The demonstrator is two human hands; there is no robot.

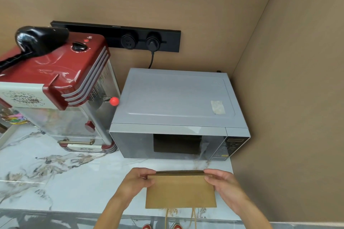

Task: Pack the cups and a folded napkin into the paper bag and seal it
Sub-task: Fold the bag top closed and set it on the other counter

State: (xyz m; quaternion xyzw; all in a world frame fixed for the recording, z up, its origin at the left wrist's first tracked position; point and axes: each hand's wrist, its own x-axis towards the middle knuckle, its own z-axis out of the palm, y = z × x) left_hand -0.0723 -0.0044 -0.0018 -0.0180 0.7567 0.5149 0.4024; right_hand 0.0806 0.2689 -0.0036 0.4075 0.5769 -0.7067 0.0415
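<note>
A brown paper bag (180,191) stands on the marble counter in front of the microwave, its top flap folded over toward me and its twine handles hanging below the flap. My left hand (137,179) grips the fold's left end, thumb on the near side. On the right end of the fold my right hand (221,182) pinches in the same way. No cups or napkin can be seen; the bag's inside is hidden.
A grey microwave (176,109) stands just behind the bag, against the right wall. Left of it is a red popcorn machine (55,89). The white marble counter (65,176) stretches to the left. A black power strip (119,35) runs along the back wall.
</note>
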